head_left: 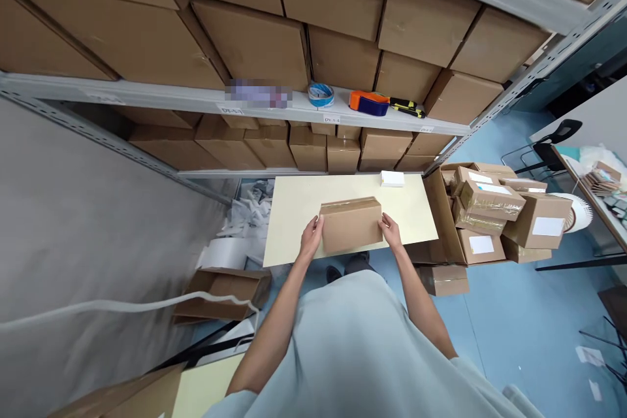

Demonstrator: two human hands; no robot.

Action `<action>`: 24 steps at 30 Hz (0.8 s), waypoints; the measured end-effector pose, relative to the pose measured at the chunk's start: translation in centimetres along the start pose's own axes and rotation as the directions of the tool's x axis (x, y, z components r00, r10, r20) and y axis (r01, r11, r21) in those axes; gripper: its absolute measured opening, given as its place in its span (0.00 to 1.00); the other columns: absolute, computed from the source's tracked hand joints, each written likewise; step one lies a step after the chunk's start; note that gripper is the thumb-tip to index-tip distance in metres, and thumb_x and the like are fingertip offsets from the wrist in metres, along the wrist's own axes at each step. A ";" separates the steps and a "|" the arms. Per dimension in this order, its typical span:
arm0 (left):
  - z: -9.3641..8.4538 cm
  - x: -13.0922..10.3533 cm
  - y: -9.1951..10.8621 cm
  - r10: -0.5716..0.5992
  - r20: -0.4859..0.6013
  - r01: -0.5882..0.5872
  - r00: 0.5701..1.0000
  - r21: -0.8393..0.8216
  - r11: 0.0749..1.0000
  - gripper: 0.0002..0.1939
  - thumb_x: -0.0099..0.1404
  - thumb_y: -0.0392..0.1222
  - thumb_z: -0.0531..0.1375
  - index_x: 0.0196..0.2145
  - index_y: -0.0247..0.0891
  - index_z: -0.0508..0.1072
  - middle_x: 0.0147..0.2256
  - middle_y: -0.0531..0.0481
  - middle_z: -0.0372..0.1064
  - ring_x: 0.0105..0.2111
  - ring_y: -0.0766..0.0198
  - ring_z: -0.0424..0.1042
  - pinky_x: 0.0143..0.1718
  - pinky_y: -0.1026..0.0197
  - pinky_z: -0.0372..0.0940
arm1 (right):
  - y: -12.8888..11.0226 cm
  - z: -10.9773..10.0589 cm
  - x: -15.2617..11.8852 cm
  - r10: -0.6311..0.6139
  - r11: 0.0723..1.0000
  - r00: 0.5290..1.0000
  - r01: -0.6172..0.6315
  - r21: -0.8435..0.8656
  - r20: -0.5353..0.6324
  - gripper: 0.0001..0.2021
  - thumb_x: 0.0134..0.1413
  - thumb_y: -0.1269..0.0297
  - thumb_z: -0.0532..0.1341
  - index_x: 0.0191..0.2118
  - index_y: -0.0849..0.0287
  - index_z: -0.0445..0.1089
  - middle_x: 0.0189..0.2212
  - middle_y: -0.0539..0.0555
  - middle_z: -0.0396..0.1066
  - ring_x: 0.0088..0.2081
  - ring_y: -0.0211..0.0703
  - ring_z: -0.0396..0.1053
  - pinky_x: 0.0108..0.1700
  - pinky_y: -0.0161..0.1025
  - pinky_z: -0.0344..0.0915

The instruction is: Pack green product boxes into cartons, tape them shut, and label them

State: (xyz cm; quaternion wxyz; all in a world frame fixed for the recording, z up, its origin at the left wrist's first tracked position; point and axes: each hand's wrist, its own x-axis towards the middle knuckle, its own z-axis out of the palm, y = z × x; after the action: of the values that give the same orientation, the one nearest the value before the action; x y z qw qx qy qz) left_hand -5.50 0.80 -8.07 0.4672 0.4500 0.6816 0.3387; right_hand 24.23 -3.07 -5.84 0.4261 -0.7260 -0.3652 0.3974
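A brown cardboard box (351,227) is held between my two hands above the pale yellow tabletop (291,222), near its front edge. My left hand (312,236) presses against the box's left end, and my right hand (390,232) grips the right end. Clear tape runs along the top of the box. Behind it, a small white block that looks like a stack of labels (392,179) lies at the table's back edge.
Shelving (274,113) full of cartons rises behind the table. On its ledge lie a blue tape roll (321,95), an orange-and-blue tape dispenser (368,103) and yellow-black cutters (407,107). A large carton (443,222) of packed boxes stands right; an open carton (220,282) sits left.
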 end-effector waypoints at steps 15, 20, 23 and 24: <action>2.3 -7.5 2.0 0.333 0.224 -0.312 0.916 -0.125 0.942 0.32 0.63 0.42 0.67 0.65 0.43 0.75 0.64 0.41 0.73 0.59 0.51 0.78 0.64 0.43 0.75 | 1.8 -11.3 -9.8 -0.075 0.993 0.997 0.077 0.088 -0.030 0.34 0.53 0.41 0.75 0.62 0.51 0.82 0.63 0.59 0.80 0.68 0.67 0.73 0.70 0.65 0.67; 5.9 -8.1 7.1 0.409 0.290 -0.403 0.865 -0.084 0.911 0.28 0.67 0.48 0.67 0.63 0.41 0.76 0.63 0.39 0.74 0.57 0.48 0.79 0.64 0.42 0.76 | 1.0 -15.4 -10.6 -0.096 0.977 0.974 0.131 0.167 -0.205 0.30 0.54 0.43 0.75 0.60 0.50 0.84 0.64 0.58 0.79 0.65 0.63 0.74 0.60 0.55 0.76; 9.0 -8.4 11.0 0.462 0.317 -0.463 0.828 -0.075 0.883 0.27 0.68 0.51 0.68 0.62 0.41 0.77 0.63 0.39 0.75 0.58 0.47 0.79 0.64 0.43 0.76 | 0.4 -18.6 -10.8 -0.113 0.958 0.942 0.188 0.216 -0.316 0.28 0.54 0.45 0.75 0.57 0.52 0.85 0.65 0.61 0.77 0.59 0.57 0.76 0.50 0.46 0.78; 10.3 -8.6 12.4 0.486 0.332 -0.489 0.808 -0.080 0.868 0.27 0.68 0.51 0.68 0.62 0.41 0.78 0.63 0.39 0.75 0.59 0.47 0.79 0.63 0.44 0.77 | 0.2 -19.9 -10.9 -0.109 0.951 0.929 0.200 0.234 -0.354 0.27 0.55 0.46 0.75 0.57 0.53 0.85 0.64 0.61 0.76 0.57 0.55 0.76 0.47 0.44 0.78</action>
State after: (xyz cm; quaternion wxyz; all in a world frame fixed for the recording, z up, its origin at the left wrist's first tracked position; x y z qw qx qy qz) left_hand 9.22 -2.25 2.28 0.4736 0.6635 0.4531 0.3607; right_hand 37.41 -19.16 3.22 0.6060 -0.6879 -0.2868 0.2779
